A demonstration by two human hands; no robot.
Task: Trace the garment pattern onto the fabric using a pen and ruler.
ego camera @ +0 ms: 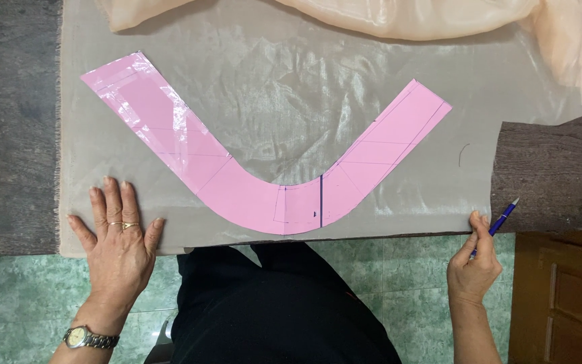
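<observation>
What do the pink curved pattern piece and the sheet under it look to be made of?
The pink pattern piece looks like thin card or paper, flat with crisp cut edges and pen lines; glossy, wrinkled strips on its left arm suggest clear tape. The sheet beneath seems a sheer, stiff woven fabric, perhaps organza: pale, faintly shiny, frayed along its left edge. The left hand presses flat on it.

Glossy taped pink paper pattern (264, 182) lies on sheer, shiny cloth (291, 87) over rough wooden table (8, 135).

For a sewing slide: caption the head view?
Left hand flattens sheer fabric beside pink pattern; right hand holds pen.
</observation>
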